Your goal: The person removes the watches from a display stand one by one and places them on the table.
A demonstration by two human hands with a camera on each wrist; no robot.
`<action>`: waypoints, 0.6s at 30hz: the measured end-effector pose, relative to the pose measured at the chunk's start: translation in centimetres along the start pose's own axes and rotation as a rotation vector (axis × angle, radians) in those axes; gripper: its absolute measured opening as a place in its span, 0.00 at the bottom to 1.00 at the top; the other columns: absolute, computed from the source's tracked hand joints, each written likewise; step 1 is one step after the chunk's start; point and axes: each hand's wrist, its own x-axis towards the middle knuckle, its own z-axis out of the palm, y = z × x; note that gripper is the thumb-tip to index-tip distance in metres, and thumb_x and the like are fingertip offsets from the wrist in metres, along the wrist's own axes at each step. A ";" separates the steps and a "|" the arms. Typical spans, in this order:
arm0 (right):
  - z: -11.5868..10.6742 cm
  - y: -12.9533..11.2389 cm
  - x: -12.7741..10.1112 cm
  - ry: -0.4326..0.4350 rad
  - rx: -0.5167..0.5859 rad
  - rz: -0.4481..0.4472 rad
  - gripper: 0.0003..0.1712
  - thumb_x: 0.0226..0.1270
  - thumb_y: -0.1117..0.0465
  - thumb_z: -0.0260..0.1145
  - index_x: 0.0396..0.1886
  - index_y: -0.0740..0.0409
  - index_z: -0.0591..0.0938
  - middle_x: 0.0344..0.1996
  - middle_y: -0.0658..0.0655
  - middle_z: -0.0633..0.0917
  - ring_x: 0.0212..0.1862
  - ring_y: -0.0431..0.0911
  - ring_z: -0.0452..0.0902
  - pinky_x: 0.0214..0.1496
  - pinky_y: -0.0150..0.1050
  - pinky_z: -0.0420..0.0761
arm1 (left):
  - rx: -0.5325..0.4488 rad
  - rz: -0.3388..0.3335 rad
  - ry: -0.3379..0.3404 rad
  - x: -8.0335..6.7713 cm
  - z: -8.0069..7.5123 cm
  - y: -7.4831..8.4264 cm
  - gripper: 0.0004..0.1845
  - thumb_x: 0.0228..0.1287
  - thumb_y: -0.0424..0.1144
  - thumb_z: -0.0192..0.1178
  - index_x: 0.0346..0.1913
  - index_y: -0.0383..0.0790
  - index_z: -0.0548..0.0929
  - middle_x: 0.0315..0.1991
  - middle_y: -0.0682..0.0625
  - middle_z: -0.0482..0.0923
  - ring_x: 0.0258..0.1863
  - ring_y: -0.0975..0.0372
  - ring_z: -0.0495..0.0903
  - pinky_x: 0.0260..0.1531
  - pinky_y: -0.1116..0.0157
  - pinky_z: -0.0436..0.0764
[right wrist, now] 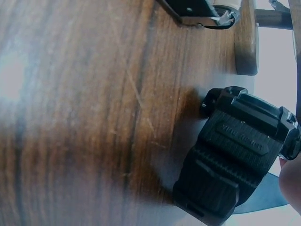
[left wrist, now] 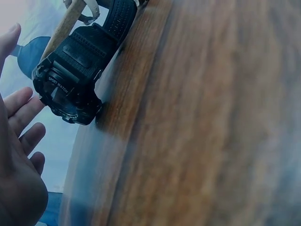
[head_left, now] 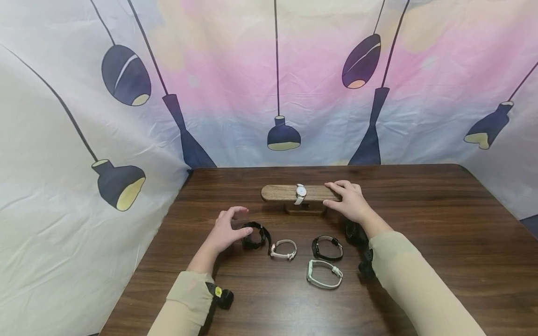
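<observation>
**Stand:** wooden watch stand (head_left: 290, 192) at the back middle of your table (head_left: 420, 224). One white-strapped watch (head_left: 300, 193) hangs on its bar; the rest of the bar shows bare.

**Right hand** (head_left: 350, 199): rests with relaxed fingers on the right end of the bar, curled round nothing.

**Left hand** (head_left: 225, 232): fingers spread and released, thumb at or just beside the black sport watch (head_left: 254, 235); whether it touches, you cannot tell. No grip yet.

**On the table:** a rose-gold watch with pale strap (head_left: 283, 248), a black watch (head_left: 327, 248), a pale green-white watch (head_left: 324, 274) and a bulky black watch (head_left: 355, 233) under your right wrist.

**Progress, as judged:** one watch mounted, five lying loose; an early stage.

**View notes:** the left wrist camera alone reads "SPORT WATCH" on the black case (left wrist: 70, 89) and shows your open palm (left wrist: 19, 155) apart from it. The right wrist camera alone shows the bulky watch's ribbed strap (right wrist: 235, 165), hidden from the head view, and the stand's foot (right wrist: 246, 37). Only the head view gives the full layout.
</observation>
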 end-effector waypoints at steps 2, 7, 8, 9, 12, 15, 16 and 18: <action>0.0 0.0 0.0 -0.003 0.001 0.002 0.36 0.63 0.44 0.63 0.69 0.49 0.67 0.64 0.62 0.63 0.65 0.64 0.48 0.60 0.62 0.57 | 0.009 0.002 -0.002 0.1 -0.1 0.2 0.30 0.53 0.50 0.68 0.60 0.50 0.72 0.57 0.49 0.67 0.54 0.52 0.63 0.49 0.47 0.67; -0.1 0.0 0.0 -0.004 0.005 0.001 0.36 0.63 0.44 0.63 0.69 0.50 0.67 0.64 0.61 0.63 0.65 0.64 0.47 0.60 0.62 0.57 | 0.024 -0.002 -0.007 0.4 -0.1 0.5 0.30 0.53 0.49 0.68 0.60 0.50 0.72 0.57 0.49 0.67 0.53 0.52 0.64 0.48 0.48 0.68; 0.0 0.0 0.0 -0.004 0.005 -0.002 0.36 0.63 0.44 0.63 0.69 0.50 0.67 0.64 0.61 0.63 0.65 0.64 0.47 0.60 0.62 0.57 | 0.026 -0.004 -0.008 0.4 0.0 0.5 0.30 0.54 0.49 0.68 0.60 0.50 0.72 0.57 0.49 0.67 0.53 0.53 0.64 0.48 0.48 0.68; 0.0 0.0 0.0 -0.004 0.005 -0.003 0.36 0.63 0.44 0.63 0.69 0.50 0.67 0.64 0.61 0.63 0.65 0.64 0.48 0.60 0.62 0.57 | 0.025 -0.007 -0.009 0.5 0.0 0.6 0.30 0.54 0.49 0.68 0.60 0.50 0.72 0.57 0.49 0.67 0.53 0.53 0.64 0.49 0.48 0.67; 0.0 0.0 0.0 -0.001 0.002 -0.008 0.36 0.63 0.44 0.63 0.69 0.50 0.67 0.64 0.61 0.63 0.65 0.64 0.48 0.60 0.62 0.56 | 0.019 -0.011 -0.010 0.7 0.0 0.7 0.30 0.54 0.49 0.68 0.60 0.50 0.72 0.57 0.49 0.67 0.54 0.52 0.64 0.50 0.47 0.67; 0.0 0.0 0.0 -0.003 0.000 -0.007 0.36 0.63 0.44 0.63 0.69 0.49 0.67 0.64 0.61 0.63 0.65 0.64 0.48 0.60 0.61 0.56 | 0.013 -0.009 -0.012 0.8 0.0 0.9 0.30 0.54 0.50 0.68 0.60 0.50 0.72 0.57 0.49 0.67 0.54 0.51 0.65 0.51 0.47 0.67; 0.0 0.0 0.0 -0.003 0.001 -0.007 0.36 0.63 0.44 0.63 0.69 0.49 0.67 0.64 0.61 0.63 0.65 0.64 0.48 0.60 0.62 0.56 | 0.012 -0.006 -0.013 0.9 0.1 0.9 0.31 0.54 0.50 0.68 0.60 0.50 0.72 0.58 0.49 0.67 0.54 0.51 0.65 0.51 0.47 0.66; -0.1 0.0 0.0 -0.003 0.003 -0.006 0.36 0.63 0.44 0.63 0.69 0.49 0.67 0.64 0.61 0.63 0.65 0.63 0.48 0.60 0.62 0.56 | 0.012 -0.005 -0.015 1.0 0.1 1.1 0.30 0.54 0.50 0.68 0.60 0.50 0.72 0.58 0.49 0.67 0.54 0.51 0.64 0.51 0.47 0.66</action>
